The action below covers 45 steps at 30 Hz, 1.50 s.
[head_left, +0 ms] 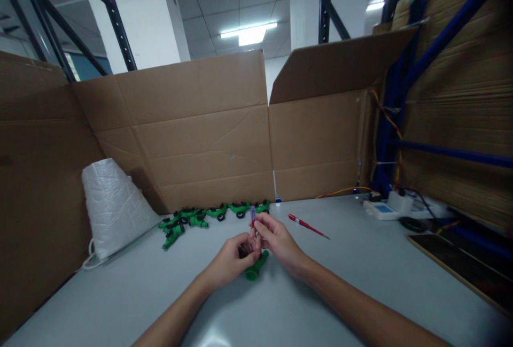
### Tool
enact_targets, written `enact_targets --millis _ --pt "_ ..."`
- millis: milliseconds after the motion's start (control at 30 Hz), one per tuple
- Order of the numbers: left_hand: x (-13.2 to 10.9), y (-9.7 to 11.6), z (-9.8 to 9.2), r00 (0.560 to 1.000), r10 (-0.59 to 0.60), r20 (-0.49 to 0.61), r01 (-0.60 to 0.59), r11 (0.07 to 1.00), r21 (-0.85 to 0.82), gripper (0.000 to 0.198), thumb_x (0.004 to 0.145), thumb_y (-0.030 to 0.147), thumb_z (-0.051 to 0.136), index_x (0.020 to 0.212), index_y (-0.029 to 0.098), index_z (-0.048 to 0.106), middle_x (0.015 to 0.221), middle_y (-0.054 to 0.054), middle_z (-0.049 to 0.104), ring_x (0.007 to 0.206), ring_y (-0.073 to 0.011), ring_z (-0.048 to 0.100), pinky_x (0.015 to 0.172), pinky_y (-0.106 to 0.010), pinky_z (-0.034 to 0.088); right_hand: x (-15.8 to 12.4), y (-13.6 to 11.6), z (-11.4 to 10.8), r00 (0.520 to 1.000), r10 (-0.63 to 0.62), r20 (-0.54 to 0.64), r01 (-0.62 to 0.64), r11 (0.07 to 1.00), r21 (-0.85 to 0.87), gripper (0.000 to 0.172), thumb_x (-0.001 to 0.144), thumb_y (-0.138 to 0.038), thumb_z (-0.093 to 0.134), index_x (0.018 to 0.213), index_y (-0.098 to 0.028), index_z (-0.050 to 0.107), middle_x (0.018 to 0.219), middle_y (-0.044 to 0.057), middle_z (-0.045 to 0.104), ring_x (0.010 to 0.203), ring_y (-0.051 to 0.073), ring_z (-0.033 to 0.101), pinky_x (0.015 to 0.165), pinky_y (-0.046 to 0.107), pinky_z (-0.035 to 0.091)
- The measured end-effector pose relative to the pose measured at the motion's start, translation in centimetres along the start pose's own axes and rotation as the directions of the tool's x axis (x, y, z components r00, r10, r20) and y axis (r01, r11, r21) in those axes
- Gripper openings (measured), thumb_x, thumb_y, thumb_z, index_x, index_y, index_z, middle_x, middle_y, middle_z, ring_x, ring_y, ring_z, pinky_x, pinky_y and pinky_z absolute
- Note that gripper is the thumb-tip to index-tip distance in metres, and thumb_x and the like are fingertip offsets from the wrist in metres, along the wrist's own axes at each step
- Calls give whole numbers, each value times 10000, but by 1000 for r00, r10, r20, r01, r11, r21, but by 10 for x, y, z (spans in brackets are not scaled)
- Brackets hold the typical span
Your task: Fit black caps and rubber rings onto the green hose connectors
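Holding a purple-handled tool near upright, the right hand pinches it between thumb and fingers. The green piece projects on the near side of the fingertips; beside it the left hand curls narrow, exact grip hidden. Beyond the green piece lie green toys; right of it, a red screwdriver.

The forearms converged forward. The left hand curled inward. The right hand, slightly higher, held a pinch.
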<state>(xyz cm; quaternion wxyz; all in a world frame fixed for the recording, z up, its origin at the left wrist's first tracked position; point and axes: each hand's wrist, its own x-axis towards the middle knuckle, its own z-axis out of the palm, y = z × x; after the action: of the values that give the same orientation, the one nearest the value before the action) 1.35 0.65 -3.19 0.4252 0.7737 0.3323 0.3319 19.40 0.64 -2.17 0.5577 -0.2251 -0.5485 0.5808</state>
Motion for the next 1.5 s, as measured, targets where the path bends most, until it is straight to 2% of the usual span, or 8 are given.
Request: enact_targets --millis 267,500,667,967,1200,1400,1500 --pt "-1 7 -1 1000 7 8 -7 1000 13 366 926 485 731 928 138 613 777 7 548 686 -118 463 646 -229 365 1 2 0 1000 -15 -13 15 1000 1 488 864 -650 753 947 -220 538 795 -41 656 494 93 575 511 236 482" --pt "0 2 0 1000 -9 -18 10 1000 13 414 901 526 753 943 131 637 761 8 530 673 -117 449 633 -229 353 0 -2 0 1000 2 22 -2 1000 12 484 903 -662 690 1066 -212 615 799 -31 643 523 100 593 513 226 459" --pt "0 3 0 1000 2 -7 -2 1000 -5 379 914 494 746 926 139 616 787 0 534 694 -118 458 644 -229 361 1 2 -1 1000 -9 4 10 1000 -22 496 892 -670 702 1037 -202 632 823 -15 665 523 99 594 512 229 463" --pt "0 6 0 1000 14 -7 -14 1000 -12 381 908 501 748 896 138 632 786 -11 566 694 -121 480 655 -234 380 1 2 1 999 -42 -13 41 998 -40 513 859 -687 738 941 -224 533 812 -33 661 484 91 574 495 236 481" --pt "0 5 1 1000 27 8 -27 999 -42 374 922 504 734 901 148 619 817 -20 585 733 -134 516 700 -239 407 -2 -1 4 999 -45 4 45 999 -30 535 815 -667 798 941 -238 505 742 -55 632 479 99 557 484 237 481" --pt "0 4 -1 1000 7 7 -7 1000 -1 349 920 472 736 920 144 614 815 -23 580 725 -135 503 674 -239 391 -2 -3 3 999 -5 40 4 1000 17 507 892 -693 699 1065 -231 582 818 -30 636 509 99 590 499 234 485" --pt "0 7 -1 1000 25 9 -25 1000 -8 317 923 438 734 903 147 610 826 -24 577 741 -139 507 692 -241 405 -2 -2 2 999 -1 42 1 1000 3 497 897 -690 695 1040 -221 616 825 -21 641 516 99 597 512 237 486"
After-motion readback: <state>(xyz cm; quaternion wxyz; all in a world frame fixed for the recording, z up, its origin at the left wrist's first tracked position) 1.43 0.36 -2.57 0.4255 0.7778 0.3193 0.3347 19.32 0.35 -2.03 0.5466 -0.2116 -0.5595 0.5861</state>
